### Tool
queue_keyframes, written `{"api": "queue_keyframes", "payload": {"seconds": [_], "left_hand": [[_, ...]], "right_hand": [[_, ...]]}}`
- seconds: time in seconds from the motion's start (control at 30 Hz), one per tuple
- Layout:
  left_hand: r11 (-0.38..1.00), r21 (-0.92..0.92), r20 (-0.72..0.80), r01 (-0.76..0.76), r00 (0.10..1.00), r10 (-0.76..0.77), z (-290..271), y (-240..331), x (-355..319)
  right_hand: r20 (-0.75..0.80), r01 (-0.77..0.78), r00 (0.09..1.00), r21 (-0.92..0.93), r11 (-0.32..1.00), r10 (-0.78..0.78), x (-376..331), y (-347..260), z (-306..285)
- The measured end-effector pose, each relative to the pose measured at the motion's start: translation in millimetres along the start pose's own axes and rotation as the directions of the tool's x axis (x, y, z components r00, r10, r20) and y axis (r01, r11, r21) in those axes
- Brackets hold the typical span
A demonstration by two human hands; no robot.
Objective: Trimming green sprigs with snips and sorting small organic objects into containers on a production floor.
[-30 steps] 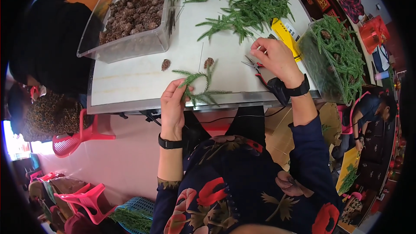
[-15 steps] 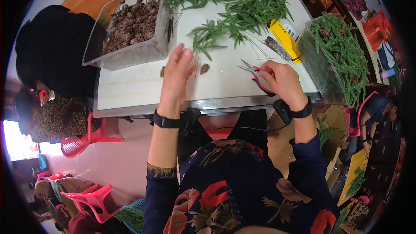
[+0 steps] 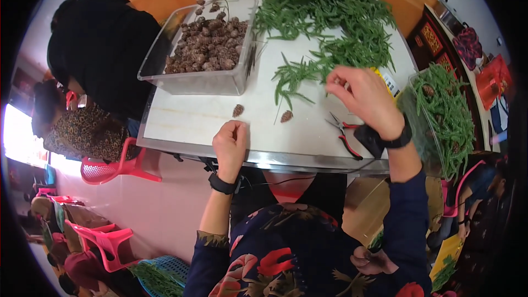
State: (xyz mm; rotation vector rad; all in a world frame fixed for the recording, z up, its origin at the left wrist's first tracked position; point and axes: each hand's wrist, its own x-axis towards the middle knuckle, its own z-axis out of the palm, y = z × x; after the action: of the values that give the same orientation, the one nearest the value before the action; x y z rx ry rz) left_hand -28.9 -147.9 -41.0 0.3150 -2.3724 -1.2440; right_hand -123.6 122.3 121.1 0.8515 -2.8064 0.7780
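My left hand (image 3: 230,146) is closed, knuckles up, at the table's front edge; anything inside is hidden. A small brown pine cone (image 3: 237,110) lies just beyond it, and a second cone (image 3: 286,116) lies to the right. Over the right part of the table hovers my right hand (image 3: 366,99), fingers curled toward the thumb; I cannot make out anything in them. It partly covers a yellow package (image 3: 389,83). Pliers with red and black handles (image 3: 347,142) lie open nearer me. A loose green sprig (image 3: 294,77) rests left of the right hand.
A clear bin of pine cones (image 3: 192,84) stands at the left of the white table (image 3: 187,124). Green artificial sprigs (image 3: 330,11) are heaped at the back. Another clear bin (image 3: 432,132) overflows with greenery and cones. A person in black (image 3: 104,49) sits at the left.
My left hand has drawn back to the front edge and closed from open. My right hand has moved forward from beside the pliers. The sprig lies still, and the whole view has shifted.
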Motion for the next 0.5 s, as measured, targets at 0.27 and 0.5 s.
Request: {"api": "queue_keyframes", "payload": {"seconds": [0.27,0.5], "left_hand": [[0.941,0.304,-0.051,-0.151,0.983,0.175,3.1,-4.8,3.7],[0.946,0.279,-0.073,-0.168,0.978,0.195,-0.1,-7.8,6.5]], "right_hand": [[0.176,0.289,0.951,-0.212,0.934,-0.254,161.6,-55.1,-9.3],[0.620,0.089,0.772,0.115,0.989,-0.141,238.4,-121.4,66.3]]}}
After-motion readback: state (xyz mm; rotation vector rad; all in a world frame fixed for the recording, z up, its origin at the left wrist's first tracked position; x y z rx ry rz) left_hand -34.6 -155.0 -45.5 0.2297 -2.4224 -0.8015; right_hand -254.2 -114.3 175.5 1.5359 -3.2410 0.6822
